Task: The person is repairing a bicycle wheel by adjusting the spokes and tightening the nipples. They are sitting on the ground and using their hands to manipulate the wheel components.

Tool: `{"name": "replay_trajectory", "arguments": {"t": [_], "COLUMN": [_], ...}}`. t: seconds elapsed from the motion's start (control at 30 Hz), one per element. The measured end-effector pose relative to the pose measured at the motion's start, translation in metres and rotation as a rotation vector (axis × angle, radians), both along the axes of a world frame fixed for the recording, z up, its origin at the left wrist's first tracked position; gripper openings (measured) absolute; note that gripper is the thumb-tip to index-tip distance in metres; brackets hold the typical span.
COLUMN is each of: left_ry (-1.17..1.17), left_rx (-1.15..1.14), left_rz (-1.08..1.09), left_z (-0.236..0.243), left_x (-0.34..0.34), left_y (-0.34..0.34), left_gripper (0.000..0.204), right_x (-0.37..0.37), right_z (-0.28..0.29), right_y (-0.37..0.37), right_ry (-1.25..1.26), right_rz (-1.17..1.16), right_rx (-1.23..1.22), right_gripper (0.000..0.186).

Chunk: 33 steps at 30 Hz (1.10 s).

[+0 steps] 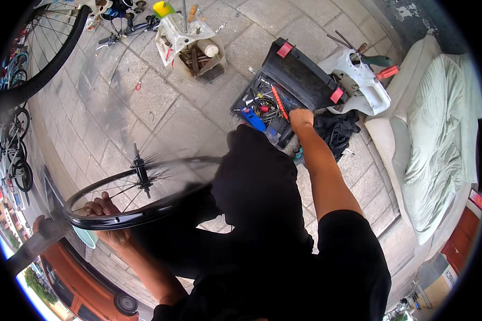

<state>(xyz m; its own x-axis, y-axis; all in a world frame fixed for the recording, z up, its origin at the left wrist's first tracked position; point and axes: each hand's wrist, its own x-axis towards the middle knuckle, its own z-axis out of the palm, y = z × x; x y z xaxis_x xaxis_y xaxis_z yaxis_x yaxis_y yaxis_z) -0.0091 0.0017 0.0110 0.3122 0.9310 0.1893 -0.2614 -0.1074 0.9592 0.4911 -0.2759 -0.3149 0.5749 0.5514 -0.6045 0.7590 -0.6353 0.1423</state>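
A bare bicycle wheel (124, 220) with a black rim and thin spokes leans across my lap, its hub (141, 170) sticking up. My left hand (100, 207) is closed round the rim at the wheel's left side, fingers curled over the inner edge. My right hand (301, 118) reaches to the right edge of an opened black toolbox (310, 75), its fingers curled. What they hold, if anything, is hidden. Beside those fingers lies a red-orange stick-like tool (278, 100). A blue-handled tool (253, 119) and several small metal parts fill the tray.
A white bucket (177, 33) of scrap parts stands ahead. Right of the toolbox are a white plastic stool-like piece (361, 80) holding tools, black cloth (337, 131) and a covered seat (434, 139). Another bicycle wheel (53, 69) is upper left; an orange car (83, 278) is lower left.
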Motion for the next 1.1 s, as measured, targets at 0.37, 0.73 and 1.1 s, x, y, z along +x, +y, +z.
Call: {"name": "replay_trajectory", "arguments": {"t": [0.37, 0.73, 1.1], "left_ry": [-0.059, -0.034, -0.077], "left_rx": [-0.018, -0.036, -0.108], "left_rz": [0.036, -0.002, -0.009], "left_z": [-0.001, -0.011, -0.014], "left_x": [0.034, 0.036, 0.029], "left_y": [-0.003, -0.001, -0.016], "left_gripper": [0.019, 0.02, 0.024], "right_x": [0.008, 0.008, -0.005], "right_z": [-0.037, -0.04, -0.013], "right_y": [0.009, 0.015, 0.008], "right_ry": [-0.045, -0.062, 0.094], "right_rz": [-0.095, -0.171, -0.305], "right_rx": [-0.175, -0.19, 0.27], "right_gripper": [0.029, 0.029, 0.042]}}
